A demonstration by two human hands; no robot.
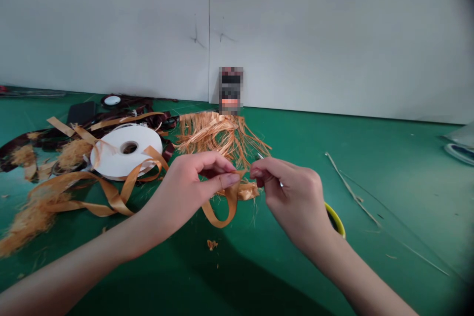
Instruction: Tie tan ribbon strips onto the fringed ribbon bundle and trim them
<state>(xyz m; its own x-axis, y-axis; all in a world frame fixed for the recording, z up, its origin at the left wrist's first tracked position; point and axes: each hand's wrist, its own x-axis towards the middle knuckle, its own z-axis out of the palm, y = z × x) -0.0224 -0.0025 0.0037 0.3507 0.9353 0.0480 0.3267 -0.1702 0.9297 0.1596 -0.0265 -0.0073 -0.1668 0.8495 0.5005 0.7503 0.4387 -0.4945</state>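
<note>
My left hand (196,175) pinches a golden satin ribbon (225,212) between thumb and fingers. The ribbon hangs below in a loop, its short end showing at the fingertips. Close beside it, my right hand (291,187) is closed around a slim metal tool (261,156). Only the tool's tip and a small glint show, so its kind is hidden. Just beyond both hands lies a bundle of frayed golden ribbon strips (218,131), fanned over the green table (370,158). A short folded piece of golden ribbon (247,191) rests under the fingers.
At left stands a white ribbon spool (111,158) among tangled ribbon, dark strips and fluffy golden threads (40,212). A yellow ring-shaped edge (337,221) shows behind my right wrist. Thin pale strands (351,190) lie at right. A blurred-out item (231,91) leans against the white wall (333,34).
</note>
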